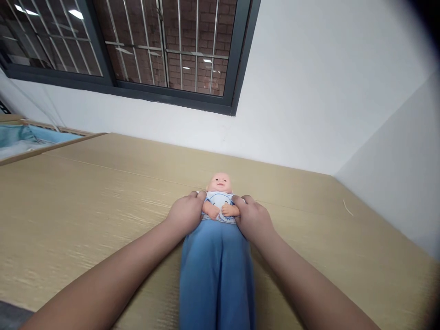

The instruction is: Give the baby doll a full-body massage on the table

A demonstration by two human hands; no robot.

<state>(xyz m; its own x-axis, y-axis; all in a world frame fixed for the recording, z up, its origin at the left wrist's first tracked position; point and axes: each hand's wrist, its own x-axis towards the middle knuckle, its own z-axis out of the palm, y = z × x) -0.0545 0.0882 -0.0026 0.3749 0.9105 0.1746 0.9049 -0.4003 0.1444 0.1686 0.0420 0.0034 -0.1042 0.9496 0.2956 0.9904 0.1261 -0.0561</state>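
Observation:
A baby doll (pixel 219 182) lies face up on the tan surface, its head toward the wall. It wears a pale blue and white top (pixel 220 200) with a printed animal-like face, and its two small hands rest over the front. Long blue trousers (pixel 217 270) extend from the top's hem down to the frame's lower edge, covering whatever is beneath. My left hand (pixel 187 211) is closed on the doll's side near its sleeve. On the opposite side, my right hand (pixel 253 215) grips the doll in the same way. Fingertips are partly hidden behind the doll.
The tan tabletop (pixel 113 192) meets a white wall (pixel 302 91) at the back. A dark-framed window (pixel 172 50) with metal bars is above. At the far left stands a wood-edged box with blue lining (pixel 51 134). A thin pale strand (pixel 348 207) lies at right.

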